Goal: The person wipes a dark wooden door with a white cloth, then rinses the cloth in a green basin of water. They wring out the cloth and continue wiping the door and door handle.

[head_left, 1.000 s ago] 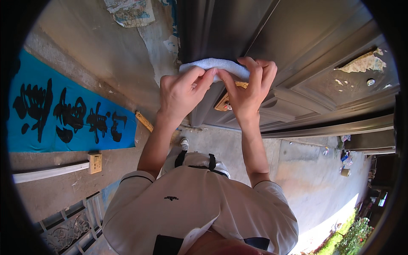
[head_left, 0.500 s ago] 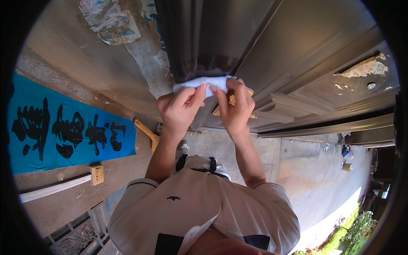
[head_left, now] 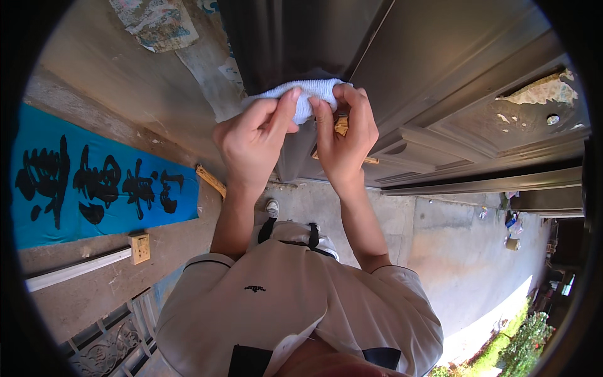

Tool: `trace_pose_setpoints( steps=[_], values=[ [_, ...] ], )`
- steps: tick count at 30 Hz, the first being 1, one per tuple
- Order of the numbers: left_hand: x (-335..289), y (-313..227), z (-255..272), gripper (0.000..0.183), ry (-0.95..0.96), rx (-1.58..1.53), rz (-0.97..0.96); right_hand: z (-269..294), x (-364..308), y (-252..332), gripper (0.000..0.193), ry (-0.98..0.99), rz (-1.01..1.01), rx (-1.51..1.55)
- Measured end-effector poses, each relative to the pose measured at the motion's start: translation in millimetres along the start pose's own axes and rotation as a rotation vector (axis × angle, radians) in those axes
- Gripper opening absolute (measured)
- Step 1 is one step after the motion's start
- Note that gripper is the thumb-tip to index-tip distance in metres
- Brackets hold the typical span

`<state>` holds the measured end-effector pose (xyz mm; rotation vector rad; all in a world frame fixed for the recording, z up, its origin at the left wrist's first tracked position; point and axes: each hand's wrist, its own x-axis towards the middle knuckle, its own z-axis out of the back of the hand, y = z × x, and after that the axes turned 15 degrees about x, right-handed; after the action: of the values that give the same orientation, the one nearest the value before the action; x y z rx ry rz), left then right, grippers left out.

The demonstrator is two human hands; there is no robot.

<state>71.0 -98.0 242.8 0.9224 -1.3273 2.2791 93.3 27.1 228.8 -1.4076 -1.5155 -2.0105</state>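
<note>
A folded white ribbed cloth (head_left: 306,94) stretches between my two hands, pressed against the dark door frame (head_left: 289,44). My left hand (head_left: 254,138) pinches its left part between thumb and fingers. Its right end is gripped by my right hand (head_left: 347,135), thumb against the cloth and fingers curled behind it. Both hands are raised in front of my chest. Just behind my right hand, a yellowish piece (head_left: 341,125) shows on the door, partly hidden. The dark panelled door (head_left: 433,81) extends to the right of the frame.
Torn paper remnants (head_left: 157,25) cling to the wall at upper left. A blue banner with black brush characters (head_left: 107,179) hangs on the left wall, above a socket box (head_left: 139,247) and white conduit (head_left: 81,270). Concrete floor (head_left: 402,220) lies below; green plants (head_left: 527,342) grow at lower right.
Both hands have moved up with the cloth along the door frame, the left one also slightly leftward. The grip of each hand stays much the same.
</note>
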Motion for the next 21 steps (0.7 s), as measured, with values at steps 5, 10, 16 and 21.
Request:
trace_pose_setpoints(
  steps=[5,10,16,21],
  values=[
    [-29,28,0,0.015,0.074,0.077,-0.052,13,-37,-19,0.024,0.132,-0.157,-0.066],
    [-111,108,-26,0.018,0.267,0.164,0.006,16,-132,-76,0.019,0.313,-0.329,-0.168],
    [-135,130,-44,0.018,0.267,0.129,0.048,12,-161,-97,0.011,0.270,-0.558,-0.017],
    [-65,67,-19,0.013,0.122,0.115,-0.093,14,-83,-48,0.013,0.178,-0.305,0.008]
  ],
)
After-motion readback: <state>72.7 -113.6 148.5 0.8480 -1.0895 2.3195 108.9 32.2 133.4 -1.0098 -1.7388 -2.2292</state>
